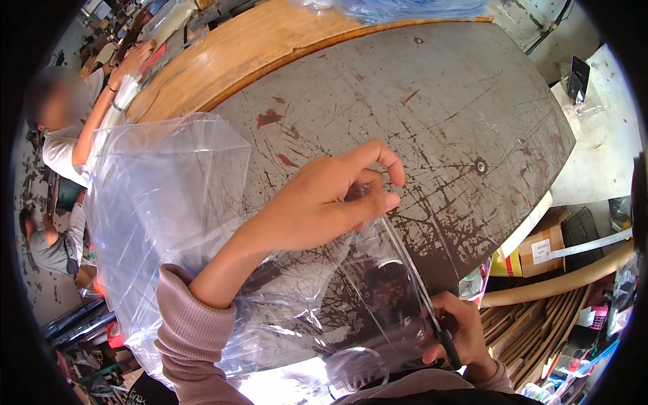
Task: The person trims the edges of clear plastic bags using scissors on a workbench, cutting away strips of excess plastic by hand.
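My left hand (331,192) reaches over the table from the left. Its thumb and fingers pinch the edge of a clear plastic sheet (169,202), while the index finger curves forward. Low on the right, my right hand (462,331) grips what look like scissors (447,345) by a black handle. Their long thin blades lie along the plastic's right edge, pointing up toward my left fingertips. The film spreads across the table's left side and drapes over the near edge, creased and glossy. The fingers inside the handle are partly hidden.
The scratched grey tabletop (459,108) has a wooden board (250,47) along its far left. Blue plastic film (412,10) lies at the back. A phone (578,79) stands far right, above a cardboard box (543,246) and a cardboard tube (560,275). Two people are at left.
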A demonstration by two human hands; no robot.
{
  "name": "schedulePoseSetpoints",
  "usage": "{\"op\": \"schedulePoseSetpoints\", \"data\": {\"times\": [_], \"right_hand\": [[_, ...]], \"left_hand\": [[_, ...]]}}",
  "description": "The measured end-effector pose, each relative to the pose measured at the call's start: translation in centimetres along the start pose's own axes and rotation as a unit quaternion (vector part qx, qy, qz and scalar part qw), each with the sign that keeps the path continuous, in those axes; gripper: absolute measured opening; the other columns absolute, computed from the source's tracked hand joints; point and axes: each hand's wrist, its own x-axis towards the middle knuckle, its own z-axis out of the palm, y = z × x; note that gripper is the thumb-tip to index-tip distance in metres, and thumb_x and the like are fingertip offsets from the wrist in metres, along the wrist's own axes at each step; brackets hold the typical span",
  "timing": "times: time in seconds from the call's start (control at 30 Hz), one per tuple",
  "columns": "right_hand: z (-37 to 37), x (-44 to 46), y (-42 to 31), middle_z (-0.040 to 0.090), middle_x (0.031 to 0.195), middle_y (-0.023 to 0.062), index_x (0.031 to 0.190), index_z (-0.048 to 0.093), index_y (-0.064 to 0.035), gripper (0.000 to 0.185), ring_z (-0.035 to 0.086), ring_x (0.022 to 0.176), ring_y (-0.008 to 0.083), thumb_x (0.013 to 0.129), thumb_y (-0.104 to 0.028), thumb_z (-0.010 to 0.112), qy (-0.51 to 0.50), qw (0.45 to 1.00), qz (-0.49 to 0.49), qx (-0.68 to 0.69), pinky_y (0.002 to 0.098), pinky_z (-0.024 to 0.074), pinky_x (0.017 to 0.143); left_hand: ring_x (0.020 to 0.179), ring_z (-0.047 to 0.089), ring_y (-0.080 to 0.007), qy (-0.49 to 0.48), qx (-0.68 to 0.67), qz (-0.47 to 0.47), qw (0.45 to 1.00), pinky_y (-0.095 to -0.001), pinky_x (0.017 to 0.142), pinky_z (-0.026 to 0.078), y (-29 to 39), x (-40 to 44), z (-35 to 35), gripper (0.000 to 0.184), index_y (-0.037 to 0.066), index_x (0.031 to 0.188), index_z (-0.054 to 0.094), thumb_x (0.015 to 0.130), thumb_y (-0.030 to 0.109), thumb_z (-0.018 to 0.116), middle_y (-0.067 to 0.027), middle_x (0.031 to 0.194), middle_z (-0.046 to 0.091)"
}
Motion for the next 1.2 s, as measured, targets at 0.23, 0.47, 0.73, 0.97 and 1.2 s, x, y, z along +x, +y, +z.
{"op": "schedulePoseSetpoints", "data": {"times": [0.23,0.47,0.73,0.97,1.2], "right_hand": [[0.5,-0.5,0.1,0.048,0.050,-0.0028,0.096,0.055,-0.0021,0.065,0.041,0.046,0.0034,0.056,-0.045,0.084,0.017,0.999,0.031,0.026,0.0216,0.0264,0.042],[0.4,-0.5,-0.3,0.055,0.061,-0.0013,0.098,0.054,-0.0010,0.068,0.047,0.054,0.0034,0.057,-0.047,0.082,-0.002,0.990,0.044,0.135,0.0185,0.0315,0.049],[-0.8,-0.6,-1.0,0.056,0.067,0.0046,0.099,0.046,-0.0015,0.075,0.053,0.056,0.0091,0.063,-0.062,0.072,0.002,0.969,-0.012,0.247,0.0202,0.0400,0.052],[-2.7,-0.2,-0.7,0.054,0.065,0.0050,0.101,0.044,-0.0010,0.061,0.050,0.051,0.0100,0.073,-0.050,0.069,0.067,0.946,-0.113,0.295,0.0212,0.0386,0.048],[-2.5,0.7,-1.0,0.052,0.069,0.0011,0.103,0.048,-0.0014,0.041,0.049,0.061,0.0069,0.076,-0.022,0.071,0.039,0.962,-0.143,0.231,0.0205,0.0365,0.056]], "left_hand": [[0.054,0.045,-0.0042,0.002,-0.042,-0.011,0.999,-0.0194,0.052,0.036,0.4,0.0,-0.4,0.016,0.004,0.100,0.047,0.091,0.016,0.054,0.0025,0.060,0.049],[0.077,0.057,-0.0101,-0.007,0.207,0.138,0.968,-0.0253,0.069,0.044,-0.1,-0.5,-2.4,0.023,0.004,0.088,0.054,0.077,0.018,0.070,-0.0012,0.078,0.060],[0.055,0.047,-0.0102,-0.041,0.354,0.051,0.933,-0.0236,0.055,0.040,6.0,-3.5,-5.4,0.032,0.005,0.080,0.056,0.069,0.025,0.078,-0.0004,0.060,0.050],[0.077,0.057,-0.0104,0.530,0.545,0.020,0.650,-0.0222,0.064,0.046,17.1,-17.0,-9.1,0.029,0.001,0.103,0.058,0.079,0.013,0.067,-0.0054,0.092,0.062],[0.088,0.058,-0.0182,0.560,0.711,0.050,0.422,-0.0344,0.075,0.048,18.5,-23.8,-0.8,0.035,0.002,0.111,0.057,0.087,0.027,0.059,-0.0101,0.104,0.062]]}}
